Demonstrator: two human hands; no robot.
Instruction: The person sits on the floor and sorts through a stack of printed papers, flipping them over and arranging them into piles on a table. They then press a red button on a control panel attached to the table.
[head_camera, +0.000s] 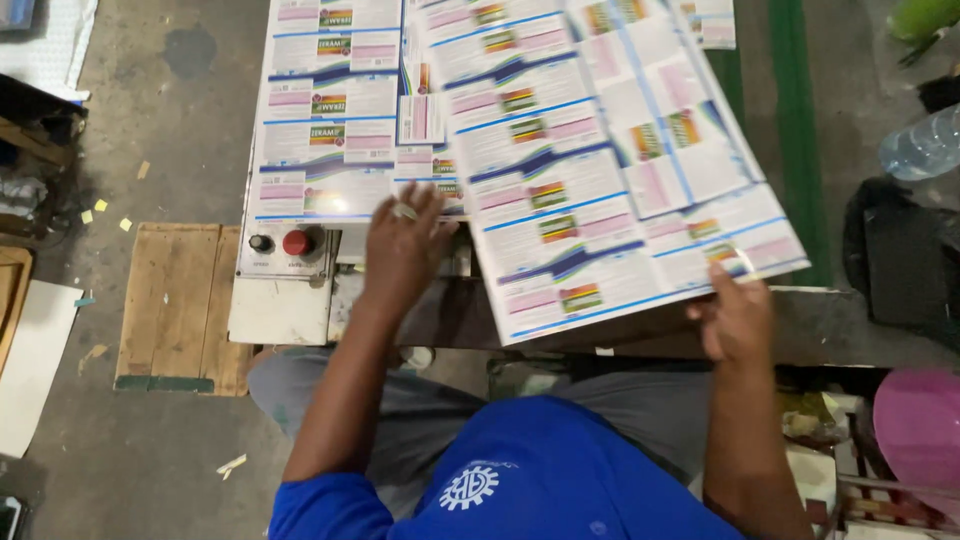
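Right hand (735, 320) pinches the near right corner of a large printed label sheet (610, 170), fingers closed on its edge; sheet lies tilted across the worktop (280, 310). Left hand (400, 250) rests flat, fingers spread open, on the stack of printed sheets (330, 120) beside it. Red button (297, 242) and black knob (260, 242) sit just left of the left hand.

My printed sheet (600, 170) ran past the top edge, its far end unseen. My right hand's (735, 320) fingertips lay under its near corner, hidden. The sheet stack (330, 120) was likewise cropped at the top. The water bottle (925, 145) and pink object (920, 425) were cut by the right edge. All print was too blurred to read.
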